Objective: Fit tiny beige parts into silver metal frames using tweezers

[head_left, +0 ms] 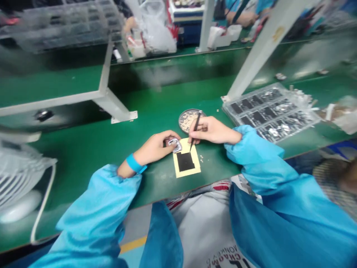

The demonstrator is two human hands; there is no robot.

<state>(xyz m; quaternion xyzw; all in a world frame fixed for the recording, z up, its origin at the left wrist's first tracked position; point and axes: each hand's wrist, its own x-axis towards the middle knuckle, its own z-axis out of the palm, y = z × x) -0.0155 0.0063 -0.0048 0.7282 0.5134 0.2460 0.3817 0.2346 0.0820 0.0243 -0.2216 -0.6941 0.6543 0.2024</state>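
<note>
Two hands are at the surface, each grip closed. The right hand grips dark tweezers, points down at the upper edge of a black patch on a yellow sheet; contact of the tips cannot be confirmed. The left hand pinches a small silvery part at the sheet's upper left corner.

Containers: a round dish just beyond the sheet holds many small pale pieces; the right hand hides part of it. Further right, a clear compartmented tray holds black pieces in some sections, silvery ones in others.

Surroundings: a few pale bits lie just right of the sheet. A white slanted post stands at the tray's far left corner. A slatted white appliance occupies the left end. Beyond the partition sits a translucent bag, blurred.
</note>
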